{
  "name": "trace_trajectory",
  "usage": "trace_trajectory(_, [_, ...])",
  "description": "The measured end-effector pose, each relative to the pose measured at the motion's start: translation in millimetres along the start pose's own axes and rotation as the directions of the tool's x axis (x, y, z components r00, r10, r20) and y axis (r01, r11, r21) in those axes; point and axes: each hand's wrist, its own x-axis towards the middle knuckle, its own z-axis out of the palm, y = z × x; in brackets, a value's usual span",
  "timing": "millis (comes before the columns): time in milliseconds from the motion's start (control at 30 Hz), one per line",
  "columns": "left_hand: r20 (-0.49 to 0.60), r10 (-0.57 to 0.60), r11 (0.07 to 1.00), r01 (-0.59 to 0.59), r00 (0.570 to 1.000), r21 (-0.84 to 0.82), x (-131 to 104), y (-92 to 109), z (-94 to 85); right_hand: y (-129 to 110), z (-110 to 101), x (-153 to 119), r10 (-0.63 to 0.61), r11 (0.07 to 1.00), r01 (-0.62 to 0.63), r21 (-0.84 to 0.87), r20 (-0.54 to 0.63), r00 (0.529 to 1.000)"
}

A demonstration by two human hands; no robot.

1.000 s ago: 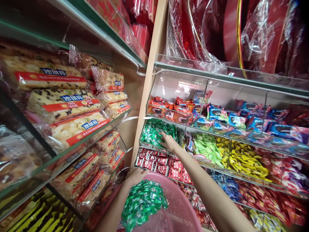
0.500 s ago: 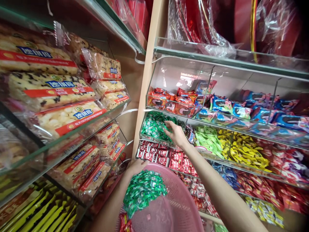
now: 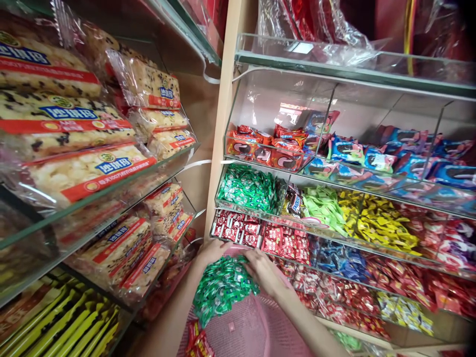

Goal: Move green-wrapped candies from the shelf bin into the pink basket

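Note:
A pink mesh basket (image 3: 275, 322) stands low in the middle, holding a heap of green-wrapped candies (image 3: 223, 287) and a few red packets (image 3: 199, 342). My left hand (image 3: 213, 250) is closed on the basket's far rim. At the right side of the green heap is my right hand (image 3: 260, 270), fingers bent down onto the candies and partly hidden; whether it grips any is unclear. Beyond the basket, a clear shelf bin (image 3: 247, 206) is filled with more green candies.
Glass shelves (image 3: 122, 193) with wrapped pastry bars rise close on the left. Ahead and right, tiered clear bins hold red packets (image 3: 286, 243), light green candies (image 3: 323, 208), yellow candies (image 3: 386, 225) and blue packets (image 3: 345, 151). A wooden post (image 3: 219, 124) divides the two shelf units.
My right hand has come back from the green candy bin down to the green heap in the basket. The view has shifted slightly. My left hand remains at the rim.

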Motion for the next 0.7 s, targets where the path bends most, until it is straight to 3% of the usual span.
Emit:
trace_trajectory(267, [0.002,0.002,1.000,-0.002,1.000,-0.010,-2.4,1.2,1.0,-6.4,17.8,-1.2,-0.008,0.981,0.021,-0.193,0.067,0.998])
trace_trajectory(700, [0.000,0.019,1.000,-0.019,1.000,0.007,-2.6,4.5,-0.4,6.5,32.3,-16.4,0.005,0.999,-0.004,-0.050,0.010,1.000])
